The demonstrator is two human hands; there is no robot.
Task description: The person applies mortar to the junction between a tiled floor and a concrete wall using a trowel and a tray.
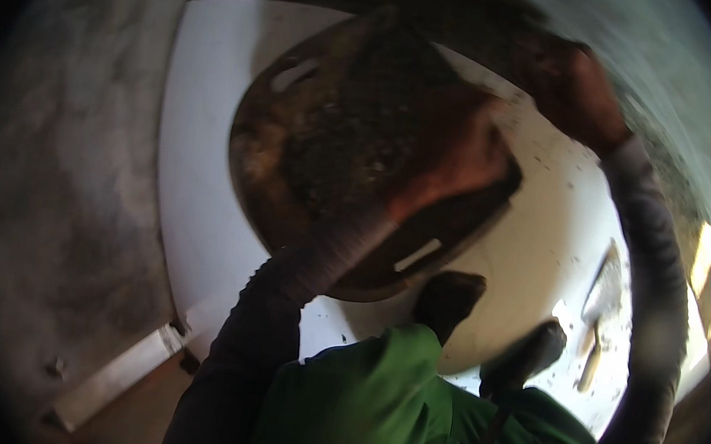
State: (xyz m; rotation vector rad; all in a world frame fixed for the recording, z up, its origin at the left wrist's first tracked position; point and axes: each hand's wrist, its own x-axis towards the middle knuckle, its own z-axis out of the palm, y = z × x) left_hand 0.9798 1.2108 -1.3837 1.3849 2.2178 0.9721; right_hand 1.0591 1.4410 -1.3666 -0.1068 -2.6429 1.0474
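Note:
A large dark round basin (pixel 267 205) with slotted handles holds a dark, lumpy, wet-looking mix (pixel 350 149). My left hand (pixel 465 151) is over its right side, fingers curled and blurred; whatever they hold is lost in the dark. Farther right, past the basin, my right hand (pixel 569 93) is up near the foot of the wall. Its fingers look bent closed, and shadow hides what may be in them. On the right, beside my right forearm, a pointed trowel (pixel 602 297) with a wooden handle lies on the pale sheet.
Under the basin spreads a white sheet (pixel 202 122) speckled with dark crumbs. A grey wall (pixel 686 74) curves along the far right. My dark shoes (pixel 451 300) stand close to the basin's near side. A pale bar (pixel 118 379) lies at lower left, by bare grey floor (pixel 69 177).

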